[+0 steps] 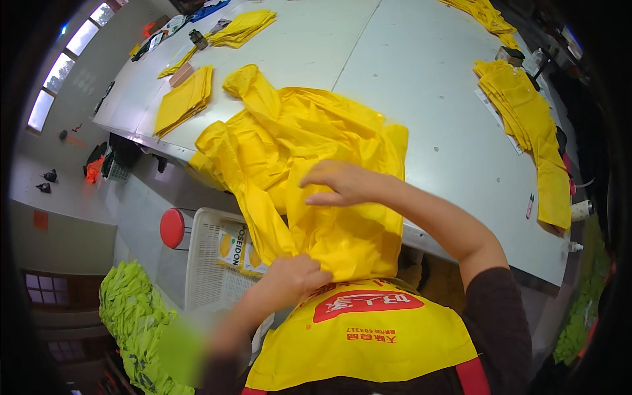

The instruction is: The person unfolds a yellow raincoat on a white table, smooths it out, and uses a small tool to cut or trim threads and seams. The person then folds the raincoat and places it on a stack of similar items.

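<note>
A large, crumpled yellow garment [316,131] of thin, slightly shiny fabric lies over the near table edge and hangs down toward me; its sleeve-like parts fold to the left. My left hand [291,282] is closed on its lower edge, just above the yellow apron [368,349] I wear, which has a red printed patch and red straps. Over the middle of the garment, my right hand [341,183] has its fingers apart and grips nothing; whether it touches the fabric I cannot tell.
On the white table [421,79] lie folded yellow stacks at left [184,99] and right [520,112]. A white plastic basket [201,263] with printed packets stands below the left edge, beside a red stool [172,228]. Lime-green fabric [135,322] is heaped at lower left.
</note>
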Tool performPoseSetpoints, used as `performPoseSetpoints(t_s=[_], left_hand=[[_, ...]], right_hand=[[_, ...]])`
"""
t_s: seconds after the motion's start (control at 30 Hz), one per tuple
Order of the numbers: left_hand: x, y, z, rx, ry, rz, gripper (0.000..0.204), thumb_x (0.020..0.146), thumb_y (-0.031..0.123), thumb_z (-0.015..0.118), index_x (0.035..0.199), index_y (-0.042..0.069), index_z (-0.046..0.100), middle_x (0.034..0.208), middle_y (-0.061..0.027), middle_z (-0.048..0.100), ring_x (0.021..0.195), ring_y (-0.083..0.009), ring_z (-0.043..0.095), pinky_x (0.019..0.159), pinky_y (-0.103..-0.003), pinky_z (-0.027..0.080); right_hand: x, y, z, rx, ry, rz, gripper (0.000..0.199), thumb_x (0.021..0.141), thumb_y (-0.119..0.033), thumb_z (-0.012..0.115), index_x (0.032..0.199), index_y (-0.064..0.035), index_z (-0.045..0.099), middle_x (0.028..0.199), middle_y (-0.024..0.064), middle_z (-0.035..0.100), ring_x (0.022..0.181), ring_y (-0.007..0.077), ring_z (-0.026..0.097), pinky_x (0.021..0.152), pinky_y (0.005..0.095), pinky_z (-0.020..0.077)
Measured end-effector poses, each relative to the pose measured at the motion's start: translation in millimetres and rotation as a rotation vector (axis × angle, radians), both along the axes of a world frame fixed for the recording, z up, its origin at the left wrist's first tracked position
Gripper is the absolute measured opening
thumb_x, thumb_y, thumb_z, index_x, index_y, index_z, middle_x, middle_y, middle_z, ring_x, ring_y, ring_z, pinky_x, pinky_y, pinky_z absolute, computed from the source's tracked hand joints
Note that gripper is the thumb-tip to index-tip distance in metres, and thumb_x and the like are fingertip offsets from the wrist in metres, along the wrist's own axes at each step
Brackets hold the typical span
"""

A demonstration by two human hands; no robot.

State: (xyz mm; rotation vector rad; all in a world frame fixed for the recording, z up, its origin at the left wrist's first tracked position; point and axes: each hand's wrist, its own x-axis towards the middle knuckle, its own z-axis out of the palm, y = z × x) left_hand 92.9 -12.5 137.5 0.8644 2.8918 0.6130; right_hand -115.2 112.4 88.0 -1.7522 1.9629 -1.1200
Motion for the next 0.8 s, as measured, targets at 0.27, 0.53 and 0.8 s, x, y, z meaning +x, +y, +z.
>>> performPoseSetpoints(t_s=[0.27,0.53,0.8], left_hand=[[173,-144,79,0.664,0.842,0.678,0.013,0.071,0.02,0.063,0.062,0.017,0.054,0.061,-0.0005,0.043,0.05,-0.018,0.042,0.047,-0.03,0.033],[357,-318,-2,0.348,0.609,1.886,0.011,0.075,0.022,0.061,0.076,0.015,0.052,0.072,-0.003,0.046,0.062,-0.0205,0.045,0.056,-0.031,0.035],[333,-353,-25,0.372,0.404,1.878,0.019,0.078,0.024,0.059,0.09,0.012,0.05,0.084,-0.0055,0.049,0.075,-0.0231,0.047,0.065,-0.032,0.037]], right_hand=[[-11,-133,-35,0.923,0.397,0.305,0.072,0.084,-0.067,0.032,0.118,-0.0089,0.056,0.117,0.0128,0.056,0.107,0.0302,0.051,0.103,0.0437,0.0234],[156,-71,52,1.019,-0.326,0.764,0.076,0.084,-0.064,0.038,0.119,0.0027,0.05,0.115,0.0241,0.054,0.103,0.0382,0.051,0.092,0.0383,0.0393],[153,20,154,0.86,-0.718,0.429,0.042,0.093,-0.036,0.042,0.104,0.0036,0.053,0.1,0.0223,0.059,0.095,0.0322,0.056,0.08,0.0365,0.0435]])
